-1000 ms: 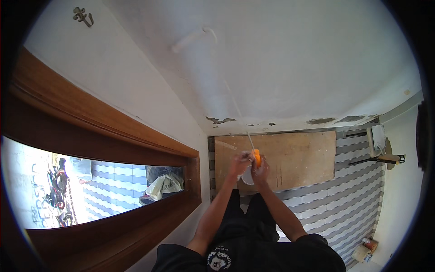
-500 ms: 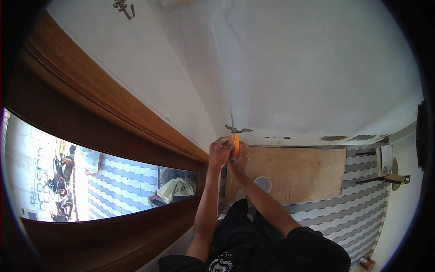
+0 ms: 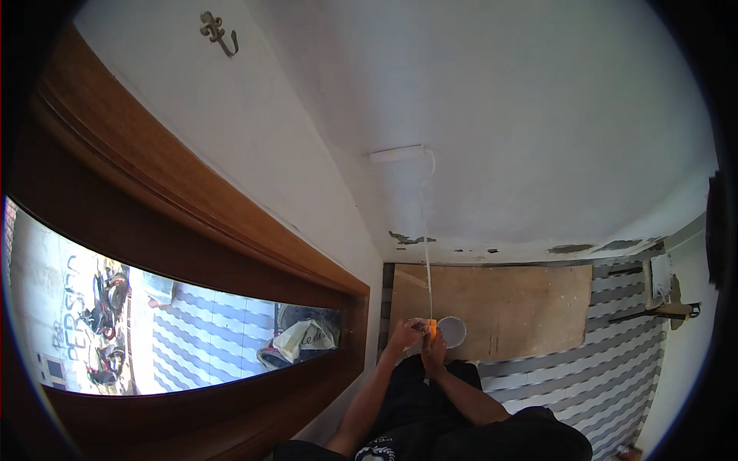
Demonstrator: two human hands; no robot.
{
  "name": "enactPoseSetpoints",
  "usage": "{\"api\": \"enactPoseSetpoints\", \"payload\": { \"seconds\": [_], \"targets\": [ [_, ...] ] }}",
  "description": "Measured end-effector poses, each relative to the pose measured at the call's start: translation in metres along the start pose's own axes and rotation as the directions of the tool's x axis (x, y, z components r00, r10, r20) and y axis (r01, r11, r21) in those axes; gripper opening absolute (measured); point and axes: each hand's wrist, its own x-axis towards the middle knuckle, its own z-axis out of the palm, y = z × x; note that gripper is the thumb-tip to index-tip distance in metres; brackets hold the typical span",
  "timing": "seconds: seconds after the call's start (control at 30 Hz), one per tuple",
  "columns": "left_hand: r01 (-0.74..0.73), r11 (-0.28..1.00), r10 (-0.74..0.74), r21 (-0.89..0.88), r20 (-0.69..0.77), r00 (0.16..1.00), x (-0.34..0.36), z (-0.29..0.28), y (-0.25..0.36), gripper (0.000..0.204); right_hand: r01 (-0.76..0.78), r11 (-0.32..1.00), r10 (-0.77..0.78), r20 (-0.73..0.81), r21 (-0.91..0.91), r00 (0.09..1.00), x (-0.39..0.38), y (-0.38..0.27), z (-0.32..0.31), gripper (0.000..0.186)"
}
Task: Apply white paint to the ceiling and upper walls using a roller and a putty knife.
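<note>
Orange handle [image 3: 432, 328] gripped by the right hand [image 3: 434, 354], fingers wrapped around it. Left hand [image 3: 407, 335] held just left of the handle; whether its fingers are clamped cannot be told. White bucket [image 3: 463, 329] seen just right of the right fingers, brown board [image 3: 530, 311] spread beyond. Pale rod [image 3: 429, 280] extended ahead of the fingers; white roller [image 3: 397, 154] positioned farthest, at the wall [image 3: 553, 123].
</note>
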Motion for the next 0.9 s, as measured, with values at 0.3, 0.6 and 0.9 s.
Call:
{"api": "enactPoseSetpoints", "payload": {
  "seconds": [0.3,0.6,0.9],
  "targets": [
    [-0.084,0.996,0.084,0.008,0.008,0.996,0.014,-0.017,0.06,0.02,0.081,0.994,-0.071,-0.13,0.075,0.989,0.016,-0.047,-0.006,0.033],
    [-0.144,0.956,0.107,-0.254,-0.155,0.982,0.085,-0.049,0.15,0.004,0.259,0.965,-0.243,-0.275,0.026,0.93,0.105,-0.134,-0.014,0.038],
    [0.024,0.946,-0.048,-0.323,-0.065,0.997,0.076,-0.039,0.117,0.013,0.201,0.969,-0.177,-0.165,0.144,0.97,0.095,-0.077,0.009,0.041]
  ]
}}
